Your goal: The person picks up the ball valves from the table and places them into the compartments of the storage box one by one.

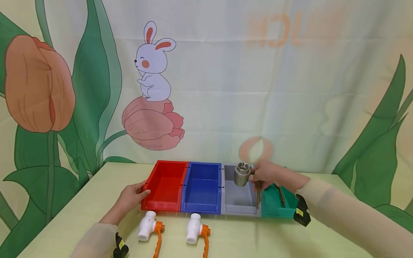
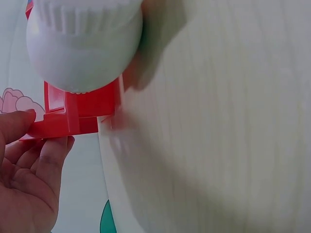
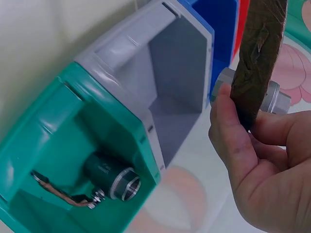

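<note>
My left hand (image 1: pixel 129 197) pinches the left edge of a red bin (image 1: pixel 161 205), thumb on top and fingers beneath in the left wrist view. A steel ball valve (image 1: pixel 241 175) is raised over the grey bin (image 1: pixel 240 209), its round opening tilted upward. My right hand (image 1: pixel 266 174) grips it near the base of its handle. That long, flat handle (image 3: pixel 260 53) looks brown and worn in the right wrist view. Inside the green bin (image 3: pixel 29 131) lies a second steel ball valve (image 3: pixel 109 175), also with a brownish handle.
Between the red and grey bins sits a blue bin (image 1: pixel 200 208), all joined in one row. Two white plastic ball valves with orange handles, a left one (image 1: pixel 147 225) and a right one (image 1: pixel 193 228), lie in front on the table (image 1: pixel 258 240). A printed curtain (image 1: pixel 209 89) hangs behind.
</note>
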{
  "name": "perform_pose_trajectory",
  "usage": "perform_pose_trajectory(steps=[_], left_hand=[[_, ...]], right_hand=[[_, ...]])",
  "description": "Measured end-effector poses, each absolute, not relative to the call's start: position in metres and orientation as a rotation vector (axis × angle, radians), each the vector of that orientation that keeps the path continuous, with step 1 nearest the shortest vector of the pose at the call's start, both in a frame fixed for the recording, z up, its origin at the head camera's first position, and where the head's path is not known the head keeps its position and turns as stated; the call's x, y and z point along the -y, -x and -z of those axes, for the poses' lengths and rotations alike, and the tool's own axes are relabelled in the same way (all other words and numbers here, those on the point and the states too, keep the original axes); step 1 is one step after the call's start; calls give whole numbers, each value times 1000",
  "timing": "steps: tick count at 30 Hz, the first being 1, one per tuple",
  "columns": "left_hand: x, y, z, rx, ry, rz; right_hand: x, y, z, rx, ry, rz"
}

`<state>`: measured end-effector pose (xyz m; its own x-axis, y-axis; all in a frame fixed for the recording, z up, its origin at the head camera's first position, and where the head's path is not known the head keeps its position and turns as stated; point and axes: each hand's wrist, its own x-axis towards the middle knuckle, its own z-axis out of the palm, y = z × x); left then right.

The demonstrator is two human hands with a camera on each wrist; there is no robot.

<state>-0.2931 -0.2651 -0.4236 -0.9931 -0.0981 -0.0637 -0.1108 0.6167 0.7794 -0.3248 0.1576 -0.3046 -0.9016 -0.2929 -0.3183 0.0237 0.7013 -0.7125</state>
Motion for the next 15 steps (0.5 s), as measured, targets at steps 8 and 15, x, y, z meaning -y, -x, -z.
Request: perform_pose_trajectory(steps=[8, 15], left_hand=[[266, 292, 424, -2817, 181, -1348], [266, 293, 423, -2814, 189, -1358]], right_hand=[[-153, 339, 294, -2541, 217, 1002], [-148, 351, 287, -2572, 236, 970]])
